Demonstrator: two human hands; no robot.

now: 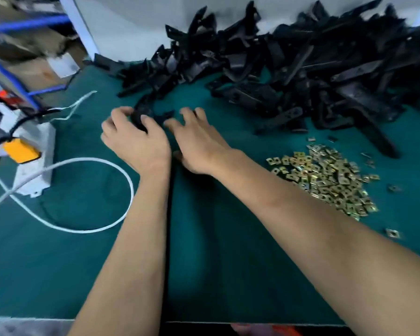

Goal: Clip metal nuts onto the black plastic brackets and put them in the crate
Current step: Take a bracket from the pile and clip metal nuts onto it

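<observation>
A big heap of black plastic brackets [301, 69] covers the back right of the green table. A pile of small brass-coloured metal nuts [325, 180] lies at the right. My left hand [136, 139] grips one black bracket [143, 112] near the heap's left end, fingers curled round its end. My right hand [199, 141] is right beside it, palm down with fingers spread, its fingertips at the same bracket. Whether it holds a nut is hidden. No crate can be made out.
A white box with an orange part [27, 154] stands at the left edge, with a white cable [121, 170] looping across the green mat [83, 263]. Blue-framed racking [15, 78] rises at the far left. A few stray nuts [393, 232] lie right of my forearm.
</observation>
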